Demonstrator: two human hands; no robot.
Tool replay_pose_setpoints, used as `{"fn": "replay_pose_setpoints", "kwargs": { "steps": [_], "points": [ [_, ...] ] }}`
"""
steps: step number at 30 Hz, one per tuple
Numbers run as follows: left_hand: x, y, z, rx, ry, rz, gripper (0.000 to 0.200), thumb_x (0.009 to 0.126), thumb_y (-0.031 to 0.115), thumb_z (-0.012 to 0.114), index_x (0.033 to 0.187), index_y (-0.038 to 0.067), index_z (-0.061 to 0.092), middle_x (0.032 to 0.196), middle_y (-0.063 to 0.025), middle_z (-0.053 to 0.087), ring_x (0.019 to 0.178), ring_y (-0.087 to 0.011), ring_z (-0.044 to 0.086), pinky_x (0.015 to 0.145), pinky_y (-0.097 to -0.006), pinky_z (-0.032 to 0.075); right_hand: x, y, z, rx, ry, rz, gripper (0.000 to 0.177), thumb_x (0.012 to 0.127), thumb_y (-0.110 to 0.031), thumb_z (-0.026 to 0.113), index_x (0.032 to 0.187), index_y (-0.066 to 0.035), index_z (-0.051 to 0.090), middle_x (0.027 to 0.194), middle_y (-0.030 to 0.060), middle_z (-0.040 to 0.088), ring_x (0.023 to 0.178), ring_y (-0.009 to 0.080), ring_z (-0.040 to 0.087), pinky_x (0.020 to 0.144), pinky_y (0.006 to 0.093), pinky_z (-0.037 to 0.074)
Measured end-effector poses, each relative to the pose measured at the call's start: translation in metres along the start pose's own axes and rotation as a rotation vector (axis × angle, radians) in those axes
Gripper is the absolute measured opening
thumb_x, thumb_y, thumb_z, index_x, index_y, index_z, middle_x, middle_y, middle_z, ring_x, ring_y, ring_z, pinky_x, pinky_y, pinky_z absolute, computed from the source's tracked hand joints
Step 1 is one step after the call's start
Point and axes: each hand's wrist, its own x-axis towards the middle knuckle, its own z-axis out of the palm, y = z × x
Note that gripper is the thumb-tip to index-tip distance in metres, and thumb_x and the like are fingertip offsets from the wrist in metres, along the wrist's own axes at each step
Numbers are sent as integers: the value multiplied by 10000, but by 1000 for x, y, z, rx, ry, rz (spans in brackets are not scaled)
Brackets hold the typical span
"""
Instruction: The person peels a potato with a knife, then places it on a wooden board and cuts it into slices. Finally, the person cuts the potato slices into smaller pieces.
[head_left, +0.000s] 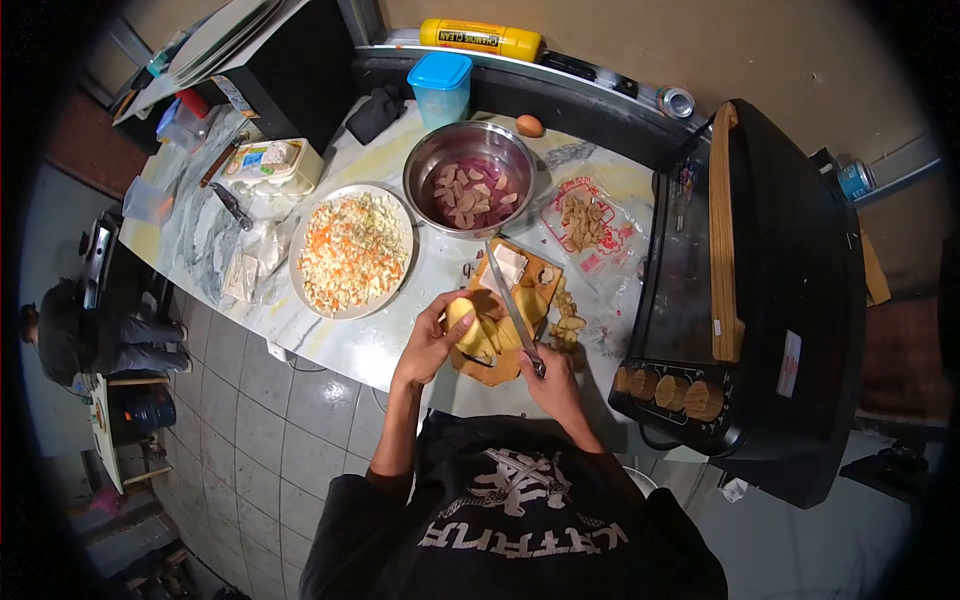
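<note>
My left hand [432,345] is closed around a smooth yellow piece [459,315], which looks like peeled potato, at the left edge of the wooden cutting board [492,374]. My right hand [553,385] grips a kitchen knife [515,308] by its dark handle. Its blade points away from me, across the board. More yellow pieces [507,334] lie under and beside the blade. A pale block [507,264] sits at the board's far end. Small pale-brown pieces [568,322] lie along its right side.
Behind the board stands a steel bowl [412,192] of reddish and pale slices. To the left is a plate [297,270] of chopped vegetables. A plastic bag [610,235] holding brown pieces and a black oven [780,290] are on the right. A person [75,335] stands far left.
</note>
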Motion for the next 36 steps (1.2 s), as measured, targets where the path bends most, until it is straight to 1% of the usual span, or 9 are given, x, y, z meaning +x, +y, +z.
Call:
{"fn": "replay_pose_setpoints", "kwargs": {
  "steps": [7, 12, 18, 21, 23, 24, 26, 29, 36],
  "points": [
    [19, -2, 1, 334, 163, 178, 275, 892, 41, 625, 1153, -26, 572, 1048, -87, 636, 972, -155, 603, 831, -275, 504, -4, -1, -3, 7, 9, -13, 185, 905, -146, 560, 951, 33, 573, 772, 234, 617, 745, 408, 619, 631, 426, 466],
    [34, -8, 2, 378, 213, 232, 243, 869, 18, 639, 1102, -42, 602, 1027, -115, 656, 949, -187, 632, 801, -303, 532, -9, 5, -5, -25, 5, -70, 161, 899, -115, 546, 981, 23, 527, 761, 237, 602, 761, 423, 608, 634, 442, 456],
    [39, -22, 4, 475, 227, 295, 205, 852, -18, 638, 1049, -72, 617, 962, -132, 676, 877, -196, 665, 784, -299, 538, -21, 14, -10, -5, -83, 51, 200, 893, -82, 539, 1073, -15, 483, 742, 231, 582, 740, 431, 589, 634, 469, 440],
    [40, -26, 5, 488, 223, 297, 198, 850, -25, 634, 1039, -82, 616, 938, -139, 684, 874, -193, 674, 783, -292, 534, -26, 15, -11, -110, 12, -81, 223, 887, -60, 546, 1099, -20, 488, 683, 175, 578, 590, 352, 575, 618, 450, 437],
    [39, -25, 6, 472, 220, 285, 198, 850, -26, 633, 1038, -84, 614, 927, -142, 688, 876, -191, 678, 782, -290, 532, -30, 10, -15, -179, 29, -129, 368, 902, -73, 538, 1261, -44, 461, 719, 184, 599, 626, 359, 586, 639, 449, 442],
    [38, -24, 5, 486, 212, 292, 199, 852, -28, 629, 1043, -81, 613, 927, -143, 690, 883, -192, 679, 780, -291, 531, -30, 8, -17, -177, 28, -128, 368, 902, -73, 538, 1261, -44, 461, 719, 184, 599, 626, 359, 586, 639, 449, 442],
    [37, -21, 6, 501, 206, 297, 200, 854, -30, 624, 1048, -78, 613, 927, -145, 692, 890, -193, 681, 777, -293, 530, -29, 2, -21, -130, -19, -184, 504, 917, -67, 511, 1400, -73, 371, 848, 202, 628, 730, 397, 597, 673, 429, 462],
    [33, -14, 10, 498, 203, 292, 193, 857, -32, 616, 1045, -71, 620, 932, -147, 693, 892, -192, 681, 774, -295, 529, -26, -15, -30, 9, -102, -123, 548, 915, -18, 471, 1438, -86, 323, 758, 261, 542, 734, 442, 554, 656, 435, 444],
    [29, -15, 9, 618, 233, 398, 205, 852, -50, 597, 1044, -15, 662, 954, -142, 685, 828, -201, 673, 725, -286, 528, -28, -8, -31, -14, -139, -177, 625, 893, 12, 468, 1473, -87, 257, 715, 247, 510, 695, 433, 545, 612, 435, 416]
  ]
}}
